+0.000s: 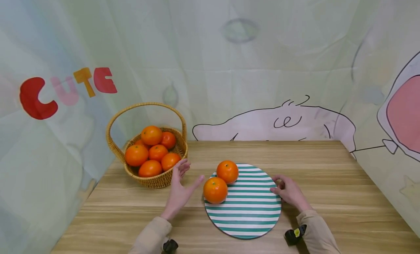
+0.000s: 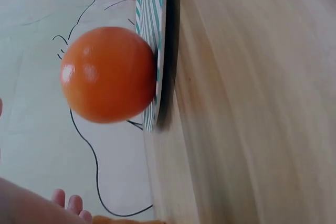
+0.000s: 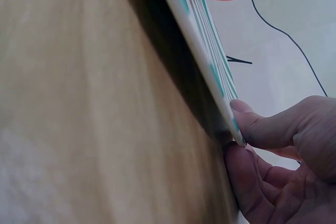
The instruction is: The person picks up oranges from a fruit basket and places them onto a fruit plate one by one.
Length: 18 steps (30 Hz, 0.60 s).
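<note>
A round board (image 1: 249,210) with green and white stripes bears two oranges on its left side, a front orange (image 1: 215,190) and one behind it (image 1: 227,172). My right hand (image 1: 288,191) pinches the board's right edge, thumb on top and fingers beneath, as the right wrist view shows. My left hand (image 1: 179,190) is held between the basket and the board, thumb spread from the fingers, with nothing in it. In the left wrist view an orange (image 2: 108,75) stands on the board near its rim.
A wicker basket (image 1: 157,182) with a tall handle stands at the back left, holding several oranges (image 1: 150,168). The wooden table (image 1: 331,174) ends at a printed curtain (image 1: 210,86) behind and at the sides.
</note>
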Tool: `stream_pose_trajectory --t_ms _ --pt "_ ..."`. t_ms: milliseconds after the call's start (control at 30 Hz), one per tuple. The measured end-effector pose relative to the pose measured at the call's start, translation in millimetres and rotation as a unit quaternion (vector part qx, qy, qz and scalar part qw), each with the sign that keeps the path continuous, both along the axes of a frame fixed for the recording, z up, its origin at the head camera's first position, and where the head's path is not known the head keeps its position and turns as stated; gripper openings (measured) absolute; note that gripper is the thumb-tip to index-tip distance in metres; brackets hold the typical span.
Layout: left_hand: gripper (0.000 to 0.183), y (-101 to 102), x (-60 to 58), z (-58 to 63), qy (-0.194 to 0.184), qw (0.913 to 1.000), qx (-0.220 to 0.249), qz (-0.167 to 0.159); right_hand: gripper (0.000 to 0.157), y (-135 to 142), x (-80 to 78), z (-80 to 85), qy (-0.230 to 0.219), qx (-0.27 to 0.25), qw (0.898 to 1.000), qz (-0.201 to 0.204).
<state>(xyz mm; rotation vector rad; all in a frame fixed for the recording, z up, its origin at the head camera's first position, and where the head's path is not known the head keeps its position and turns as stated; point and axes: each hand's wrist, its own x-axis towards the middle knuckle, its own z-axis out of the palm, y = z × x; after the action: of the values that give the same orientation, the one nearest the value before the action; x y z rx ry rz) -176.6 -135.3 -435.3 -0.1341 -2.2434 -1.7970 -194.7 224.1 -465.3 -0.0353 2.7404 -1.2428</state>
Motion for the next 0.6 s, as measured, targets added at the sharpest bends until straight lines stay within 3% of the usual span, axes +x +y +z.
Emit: stream_pose_trajectory --t_ms 133,333,600 --pt "0.075 -12 -2.5 2.9 0.045 0.998 -0.028 0.036 0.036 0 0.2 0.2 -0.001 0.001 1.0 0.0" --pt "0.077 -34 -5.3 9.6 0.102 0.9872 -0.074 0.098 0.037 -1 0.3 0.9 -0.007 0.001 1.0 -0.005" --pt "0.075 -67 -13.2 18.0 0.104 0.9708 -0.11 0.186 0.036 0 -0.3 -0.7 -0.004 0.001 1.0 -0.005"
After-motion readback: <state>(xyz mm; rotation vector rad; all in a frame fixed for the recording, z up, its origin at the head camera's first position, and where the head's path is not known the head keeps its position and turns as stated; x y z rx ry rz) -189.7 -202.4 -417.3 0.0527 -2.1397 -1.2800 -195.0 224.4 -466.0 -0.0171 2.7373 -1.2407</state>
